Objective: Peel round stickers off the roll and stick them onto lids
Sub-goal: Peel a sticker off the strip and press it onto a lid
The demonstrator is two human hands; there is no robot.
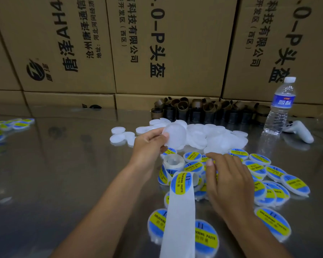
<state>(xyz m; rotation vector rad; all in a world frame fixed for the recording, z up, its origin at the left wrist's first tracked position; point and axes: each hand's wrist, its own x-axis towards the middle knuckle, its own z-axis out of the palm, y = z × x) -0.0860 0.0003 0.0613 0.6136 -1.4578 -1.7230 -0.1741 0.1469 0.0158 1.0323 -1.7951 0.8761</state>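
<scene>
My left hand point(149, 144) holds a plain white lid point(175, 135) up above the table, thumb on its near face. A white backing strip point(179, 216) runs from the sticker roll point(172, 162) toward me, with one blue and yellow round sticker point(181, 183) at its curl. My right hand point(229, 181) reaches over the labelled lids with fingers extended, fingertips near that sticker and the roll. A heap of unlabelled white lids point(213, 136) lies behind. Stickered lids point(272, 224) are scattered at the right and front.
Cardboard boxes point(157, 43) wall the back. A row of empty brown roll cores point(203, 110) stands against them. A water bottle point(280, 107) and a white controller point(298, 131) sit at the right. More stickered lids point(6, 127) lie at the far left on the shiny metal table point(63, 164).
</scene>
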